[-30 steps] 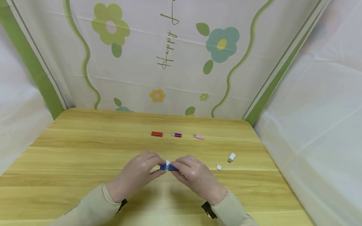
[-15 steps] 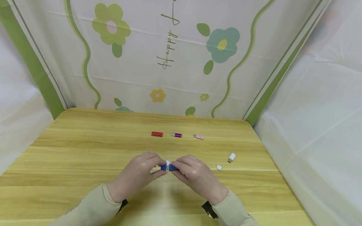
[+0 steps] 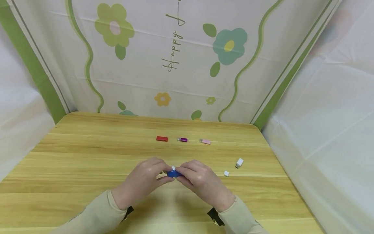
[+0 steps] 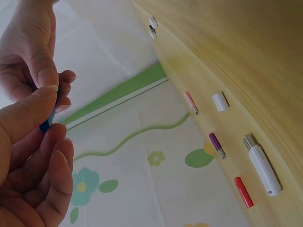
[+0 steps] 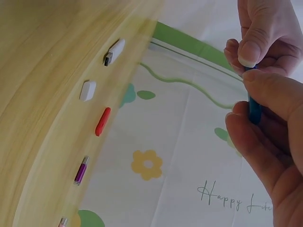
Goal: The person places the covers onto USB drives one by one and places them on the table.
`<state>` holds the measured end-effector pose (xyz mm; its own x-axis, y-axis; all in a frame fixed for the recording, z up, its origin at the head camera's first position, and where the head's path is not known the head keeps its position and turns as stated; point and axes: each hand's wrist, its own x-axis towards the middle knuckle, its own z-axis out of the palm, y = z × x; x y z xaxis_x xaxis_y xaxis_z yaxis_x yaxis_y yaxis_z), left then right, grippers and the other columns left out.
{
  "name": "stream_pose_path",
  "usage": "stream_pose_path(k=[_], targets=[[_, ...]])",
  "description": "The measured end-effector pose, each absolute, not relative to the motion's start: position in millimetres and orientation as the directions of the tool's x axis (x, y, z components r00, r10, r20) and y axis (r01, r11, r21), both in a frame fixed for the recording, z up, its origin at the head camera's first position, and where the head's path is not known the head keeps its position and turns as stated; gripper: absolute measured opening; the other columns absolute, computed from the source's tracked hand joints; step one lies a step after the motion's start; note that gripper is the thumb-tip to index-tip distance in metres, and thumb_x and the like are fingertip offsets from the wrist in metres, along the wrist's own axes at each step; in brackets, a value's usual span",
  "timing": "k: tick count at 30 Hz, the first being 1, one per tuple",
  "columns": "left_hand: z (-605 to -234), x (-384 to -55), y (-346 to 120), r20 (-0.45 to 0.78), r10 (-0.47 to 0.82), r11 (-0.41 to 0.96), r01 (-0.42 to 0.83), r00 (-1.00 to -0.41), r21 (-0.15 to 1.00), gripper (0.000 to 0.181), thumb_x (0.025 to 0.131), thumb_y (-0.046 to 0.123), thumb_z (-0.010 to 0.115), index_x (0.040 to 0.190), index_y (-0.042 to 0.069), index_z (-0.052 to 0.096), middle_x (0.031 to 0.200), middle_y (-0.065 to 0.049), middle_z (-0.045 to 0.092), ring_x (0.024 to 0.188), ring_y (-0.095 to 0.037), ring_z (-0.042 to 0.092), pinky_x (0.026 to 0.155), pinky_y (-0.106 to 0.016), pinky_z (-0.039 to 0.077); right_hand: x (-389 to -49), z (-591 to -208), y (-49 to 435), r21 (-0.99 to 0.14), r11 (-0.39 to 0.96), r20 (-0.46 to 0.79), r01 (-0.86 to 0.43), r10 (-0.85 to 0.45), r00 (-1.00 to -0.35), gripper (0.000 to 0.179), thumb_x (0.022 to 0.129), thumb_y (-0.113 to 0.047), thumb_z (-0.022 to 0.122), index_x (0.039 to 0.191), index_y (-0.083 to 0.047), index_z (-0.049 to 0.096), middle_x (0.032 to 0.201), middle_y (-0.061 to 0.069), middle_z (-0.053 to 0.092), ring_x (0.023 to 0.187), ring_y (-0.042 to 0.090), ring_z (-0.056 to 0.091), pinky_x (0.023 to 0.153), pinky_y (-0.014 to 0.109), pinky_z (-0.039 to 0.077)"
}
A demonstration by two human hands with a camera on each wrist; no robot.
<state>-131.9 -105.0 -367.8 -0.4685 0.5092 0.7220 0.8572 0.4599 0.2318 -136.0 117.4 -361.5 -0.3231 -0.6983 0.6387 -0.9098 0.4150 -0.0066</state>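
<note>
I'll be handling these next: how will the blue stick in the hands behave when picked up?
The blue stick seems light, being slim and small. It's probably stiff: no sag shows between the left hand and right hand. It could slip, offering little surface to grip.

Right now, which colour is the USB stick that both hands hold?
Blue; the held USB stick shows best in the head view.
</note>
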Motion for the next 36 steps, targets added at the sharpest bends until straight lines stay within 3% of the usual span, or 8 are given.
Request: stream_pose_path(k=[21,31,36], targets=[[-365.7,-132.9,-107.9,0.645,0.608,0.449,0.871,-0.463,0.201,0.021,0.07,0.013,0.089,0.082,0.007,0.073,0.077,0.004,0.069,0.07,-0.006,0.062,0.064,-0.014,0.051,-132.0,-366.0,110.5,0.109,0.45,0.601,-0.886,-0.74,-0.302,0.023,0.082,-0.013,0.082,0.103,-0.005,0.074,0.098,-0.001,0.068,0.088,0.008,0.065,0.083,0.01,0.048],[-363.2,-134.4,-111.2,0.611,0.627,0.456,0.864,-0.483,0.214,0.02,0.072,0.016,0.087,0.082,0.006,0.073,0.075,0.004,0.068,0.067,-0.005,0.06,0.062,-0.014,0.051,-133.7,-367.5,107.0,0.116,0.442,0.586,-0.89,-0.754,-0.298,0.024,0.082,-0.012,0.082,0.104,-0.004,0.073,0.098,-0.001,0.068,0.088,0.009,0.065,0.083,0.011,0.048],[-366.0,-136.7,-112.5,0.59,0.628,0.444,0.856,-0.507,0.264,0.02,0.073,0.017,0.086,0.083,0.006,0.074,0.076,0.004,0.069,0.067,-0.004,0.061,0.062,-0.012,0.05,-134.7,-368.0,107.0,0.035,0.423,0.588,-0.906,-0.741,-0.323,0.023,0.081,-0.01,0.082,0.101,-0.004,0.074,0.099,0.0,0.069,0.089,0.01,0.065,0.084,0.01,0.048]])
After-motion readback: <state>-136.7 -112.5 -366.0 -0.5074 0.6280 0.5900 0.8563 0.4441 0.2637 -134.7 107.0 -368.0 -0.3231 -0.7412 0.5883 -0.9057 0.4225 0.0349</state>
